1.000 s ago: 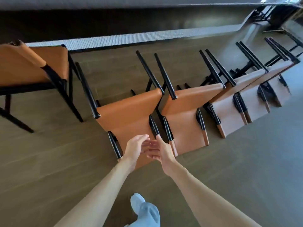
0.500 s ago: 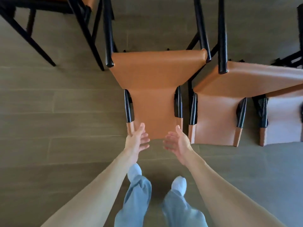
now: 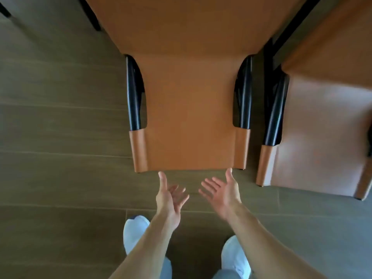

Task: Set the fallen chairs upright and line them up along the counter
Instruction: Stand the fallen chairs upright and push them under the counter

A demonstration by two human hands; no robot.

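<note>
Chair (image 3: 191, 109), tan leather with black frame tubes, lies tipped on the wood floor (image 3: 60, 178), backrest edge nearest the person. Left hand (image 3: 171, 196) and right hand (image 3: 223, 190) sit just below that edge, palms up, fingers spread, holding nothing, thumbs near it. Second chair (image 3: 322, 137) lies right of it. White shoes (image 3: 136, 234) below the hands.

no text, label or number can be read anywhere.
</note>
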